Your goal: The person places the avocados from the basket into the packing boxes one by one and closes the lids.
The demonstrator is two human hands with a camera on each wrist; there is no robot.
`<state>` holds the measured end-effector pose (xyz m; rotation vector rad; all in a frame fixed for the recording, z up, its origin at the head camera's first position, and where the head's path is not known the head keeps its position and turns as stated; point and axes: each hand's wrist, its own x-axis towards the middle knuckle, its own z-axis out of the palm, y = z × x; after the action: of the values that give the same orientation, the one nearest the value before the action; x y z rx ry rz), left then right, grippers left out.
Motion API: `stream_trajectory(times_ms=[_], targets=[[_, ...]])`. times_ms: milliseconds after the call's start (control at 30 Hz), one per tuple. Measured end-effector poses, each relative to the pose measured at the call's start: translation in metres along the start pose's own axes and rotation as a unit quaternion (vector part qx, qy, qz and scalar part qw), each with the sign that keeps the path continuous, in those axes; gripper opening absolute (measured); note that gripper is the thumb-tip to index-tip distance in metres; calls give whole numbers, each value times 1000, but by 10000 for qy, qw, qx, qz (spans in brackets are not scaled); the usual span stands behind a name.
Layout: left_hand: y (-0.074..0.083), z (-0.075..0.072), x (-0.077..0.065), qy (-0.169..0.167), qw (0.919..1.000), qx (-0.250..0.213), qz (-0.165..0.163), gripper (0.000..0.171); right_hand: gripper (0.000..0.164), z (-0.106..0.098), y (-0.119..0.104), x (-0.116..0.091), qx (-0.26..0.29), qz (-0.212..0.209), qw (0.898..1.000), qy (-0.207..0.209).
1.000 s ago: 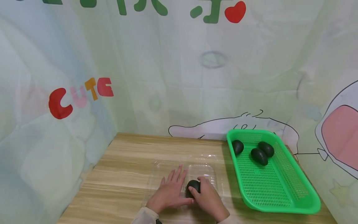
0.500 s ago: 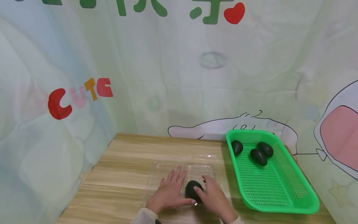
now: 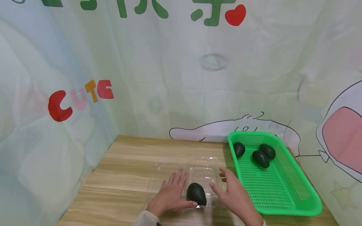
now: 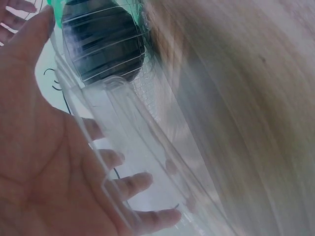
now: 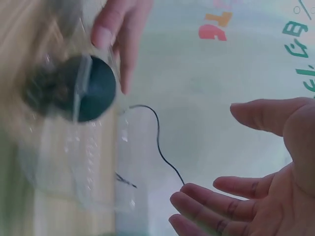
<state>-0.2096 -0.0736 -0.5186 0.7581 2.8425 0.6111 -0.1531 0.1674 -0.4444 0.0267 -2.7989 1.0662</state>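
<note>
A dark avocado (image 3: pixel 196 193) lies in the near part of a clear plastic clamshell box (image 3: pixel 202 172) on the table. My left hand (image 3: pixel 171 196) rests on the box's left part, its fingers spread and its thumb by the avocado. In the left wrist view, the avocado (image 4: pixel 103 42) shows through the ribbed clear wall beyond the thumb. My right hand (image 3: pixel 234 193) is to the right of the avocado, apart from it, with loosely bent fingers and nothing in them. The right wrist view shows that hand (image 5: pixel 261 187) with thumb and fingers apart.
A green plastic basket (image 3: pixel 271 191) stands on the right of the wooden table (image 3: pixel 127 169). Inside it, one avocado (image 3: pixel 239 150) lies at the left wall, and two more avocados (image 3: pixel 260 158) touch each other near the back. A printed cloth (image 3: pixel 181 78) hangs behind the table.
My right hand has let go of the avocado and moved right, toward the basket. The avocado stays in the clear box. My left hand has hardly moved.
</note>
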Motion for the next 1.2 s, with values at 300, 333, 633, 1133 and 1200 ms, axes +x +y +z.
stream_trajectory(times_ms=[300, 333, 633, 1133, 1200], targets=[[1, -2, -1, 21, 10000, -79, 24, 119, 76, -35, 13, 4, -398, -439, 9973, 425], [1, -2, -2, 27, 10000, -77, 24, 119, 77, -39, 14, 6, -480, -487, 9967, 440], [1, -3, -2, 40, 9999, -127, 3, 118, 89, -81, 28, 29, -1523, -711, 9849, 406], [0, -1, -2, 2, 9999, -115, -17, 120, 98, -109, 67, 71, -2050, -405, 9777, -219], [0, -1, -2, -3, 9999, -113, -8, 120, 98, -110, 72, 77, -2092, -361, 9768, -287]])
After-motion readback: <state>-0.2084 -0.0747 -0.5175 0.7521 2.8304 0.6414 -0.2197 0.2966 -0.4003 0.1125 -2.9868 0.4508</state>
